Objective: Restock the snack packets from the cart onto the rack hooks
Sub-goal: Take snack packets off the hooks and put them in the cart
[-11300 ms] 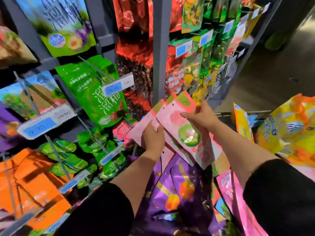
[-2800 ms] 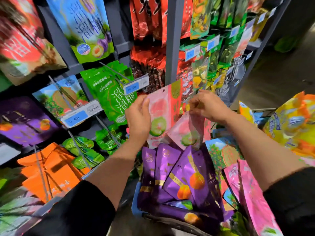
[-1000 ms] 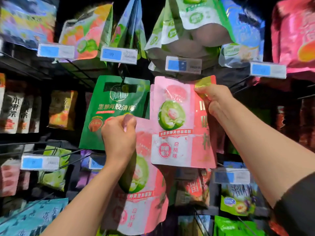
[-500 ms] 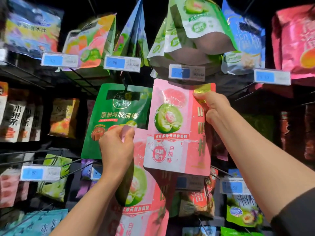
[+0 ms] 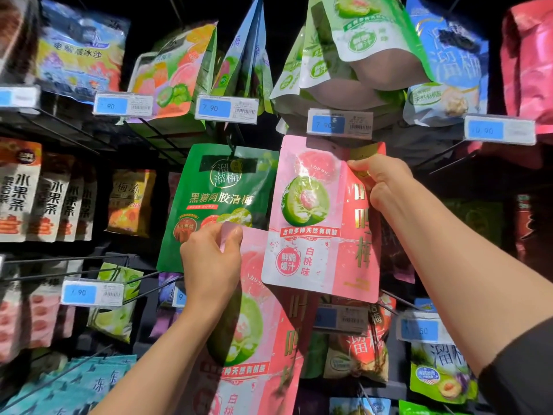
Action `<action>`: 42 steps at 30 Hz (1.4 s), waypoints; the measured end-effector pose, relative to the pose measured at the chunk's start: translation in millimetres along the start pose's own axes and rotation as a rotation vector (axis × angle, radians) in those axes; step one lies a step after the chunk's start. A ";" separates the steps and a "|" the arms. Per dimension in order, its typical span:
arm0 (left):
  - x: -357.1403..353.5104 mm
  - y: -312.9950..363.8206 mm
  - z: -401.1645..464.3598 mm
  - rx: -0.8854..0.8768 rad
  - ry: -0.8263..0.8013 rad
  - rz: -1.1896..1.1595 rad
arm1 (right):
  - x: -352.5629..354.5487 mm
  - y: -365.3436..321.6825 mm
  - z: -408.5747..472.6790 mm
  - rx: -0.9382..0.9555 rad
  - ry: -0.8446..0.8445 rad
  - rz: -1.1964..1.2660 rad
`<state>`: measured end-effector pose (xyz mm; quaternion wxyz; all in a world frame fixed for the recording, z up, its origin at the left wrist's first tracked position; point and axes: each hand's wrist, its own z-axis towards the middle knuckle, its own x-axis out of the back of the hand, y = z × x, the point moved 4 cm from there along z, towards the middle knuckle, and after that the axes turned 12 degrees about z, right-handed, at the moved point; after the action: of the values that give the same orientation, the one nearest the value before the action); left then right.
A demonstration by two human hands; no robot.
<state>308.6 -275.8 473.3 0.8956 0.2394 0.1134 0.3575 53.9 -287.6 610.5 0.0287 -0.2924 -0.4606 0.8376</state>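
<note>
While the rack was being restocked, two items of one line were in hand. Item one: upper pink packet, pinched at its top right corner by the right hand, its top edge raised just beneath a blue price tag; whether its hang hole was yet on the hook could not be told, the hook being hidden behind tag and packet. Item two: lower pink packet, gripped at its top edge by the left hand, fingers curled over the edge, the packet hanging below the first and partly overlapped by it. Adjacent stock: green packet, hanging just left of the upper pink packet, its lower part behind the left hand. The cart was not in view.

Handling note, as a judgement: the upper packet would best be kept flat and square to the hook, its top centre hole brought level with the hook tip under the tag, then slid straight back. A corner pinch let the packet tilt; steadying its top centre would help. The lower packet should be held clear until the first is seated.
</note>
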 end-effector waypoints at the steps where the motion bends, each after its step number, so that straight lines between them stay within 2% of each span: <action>1: -0.4 -1.6 -0.2 0.000 -0.006 0.011 | 0.4 -0.8 0.5 0.001 0.001 -0.006; 8: -1.1 -5.4 -2.0 -0.032 -0.025 -0.035 | -1.5 -4.1 -2.1 0.019 -0.011 -0.081; 15: 1.0 -11.6 -1.6 -0.019 -0.040 -0.043 | -8.2 10.7 13.8 0.070 0.097 -0.127; 20: 9.1 -22.0 2.4 0.000 -0.046 -0.019 | -9.2 35.2 27.9 0.107 0.100 -0.081; 24: 21.4 -20.0 6.8 -0.023 -0.042 -0.006 | -6.2 36.0 26.3 0.165 0.202 0.020; 27: 34.3 -12.7 12.6 -0.054 -0.015 0.039 | 5.0 34.5 27.8 0.236 0.340 -0.198; 30: 44.5 -14.5 24.8 -0.040 -0.003 0.009 | 18.1 33.8 19.3 0.317 0.340 -0.461; 33: 51.5 -12.9 35.8 -0.013 0.006 -0.071 | 25.6 33.1 -0.1 0.500 0.321 -0.479; 35: 53.3 -3.2 39.9 0.012 0.016 -0.112 | 24.0 31.7 -16.0 0.642 0.230 -0.414; 37: 50.9 9.9 41.3 0.046 0.009 -0.196 | 17.7 33.5 -33.1 0.584 -0.028 -0.268; 40: 42.1 28.4 39.7 0.099 -0.019 -0.292 | 1.9 41.8 -65.7 0.086 -0.498 -0.048; 42: 31.1 36.5 38.6 0.127 -0.024 -0.327 | 2.4 45.2 -81.8 -0.142 -0.681 0.022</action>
<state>323.9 -244.6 524.1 0.9262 0.2782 0.1623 0.1960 104.1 -251.0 540.6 -0.1564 -0.0023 -0.4977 0.8531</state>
